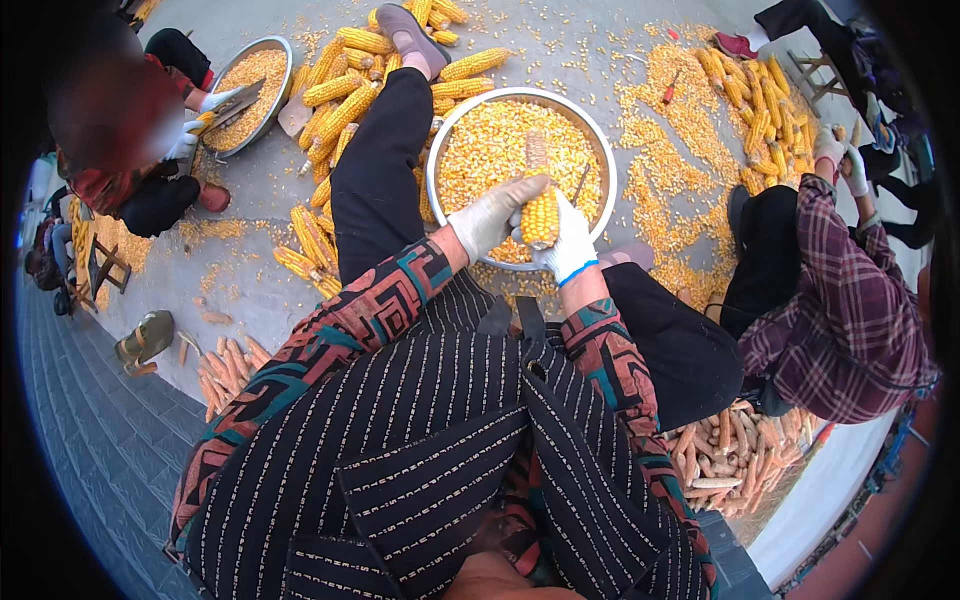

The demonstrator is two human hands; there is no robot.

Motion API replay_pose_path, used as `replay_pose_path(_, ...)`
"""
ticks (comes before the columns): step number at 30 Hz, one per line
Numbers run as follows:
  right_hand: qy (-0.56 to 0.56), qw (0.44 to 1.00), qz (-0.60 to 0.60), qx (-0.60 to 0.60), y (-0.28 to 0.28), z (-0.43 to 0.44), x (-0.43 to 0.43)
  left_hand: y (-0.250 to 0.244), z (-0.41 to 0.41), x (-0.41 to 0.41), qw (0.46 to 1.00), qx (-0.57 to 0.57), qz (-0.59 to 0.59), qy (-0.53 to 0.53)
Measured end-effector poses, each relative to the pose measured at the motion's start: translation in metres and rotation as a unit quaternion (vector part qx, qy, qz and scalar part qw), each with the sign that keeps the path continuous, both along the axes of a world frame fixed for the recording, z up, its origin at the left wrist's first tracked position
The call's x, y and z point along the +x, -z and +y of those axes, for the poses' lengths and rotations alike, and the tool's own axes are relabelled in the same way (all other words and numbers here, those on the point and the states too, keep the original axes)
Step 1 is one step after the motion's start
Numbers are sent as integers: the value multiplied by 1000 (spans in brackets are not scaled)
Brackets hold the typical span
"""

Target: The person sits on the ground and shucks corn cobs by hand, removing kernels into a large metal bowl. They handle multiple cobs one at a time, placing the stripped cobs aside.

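Observation:
A large metal basin full of loose corn kernels stands between my legs. Over its near side, my left hand in a whitish glove grips an ear of corn. My right hand, in a white glove with a blue cuff edge, holds the same ear from the other side. Its near end bears yellow kernels. A bare cob length extends beyond my left fingers; whether it is part of this ear, I cannot tell. A thin dark metal rod slants over the kernels near my right hand; its lower end is hidden.
Whole ears of corn are piled beside my outstretched left leg. Stripped cobs lie in a heap behind right. A red-handled screwdriver rests among scattered kernels. Gloved co-workers sit at left, by another basin, and at right.

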State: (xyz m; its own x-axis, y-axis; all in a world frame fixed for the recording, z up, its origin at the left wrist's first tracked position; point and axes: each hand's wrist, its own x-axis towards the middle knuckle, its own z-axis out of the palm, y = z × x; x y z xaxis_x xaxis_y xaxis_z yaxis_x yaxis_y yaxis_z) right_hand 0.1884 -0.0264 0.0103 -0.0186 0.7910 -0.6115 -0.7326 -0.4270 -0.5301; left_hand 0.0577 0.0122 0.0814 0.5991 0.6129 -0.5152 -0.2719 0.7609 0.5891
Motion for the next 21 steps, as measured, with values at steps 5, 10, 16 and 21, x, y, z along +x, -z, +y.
replay_pose_path(5, -185, 798, -571, -62, 11, 0, 31, 18, -1, -10, 983, -107, 14, -147)
replay_pose_path(10, -297, 600, -734, -116, 23, -10, 19, 44, 8, -24, 972, -145, 97, -160)
replay_pose_path(16, -258, 686, -673, -102, 36, -7, 41, 62, 14, -24, 949, -244, -7, -201)
replay_pose_path(21, -263, 708, -655, 32, -55, -30, 29, 70, 18, -18, 928, -282, -43, -240)
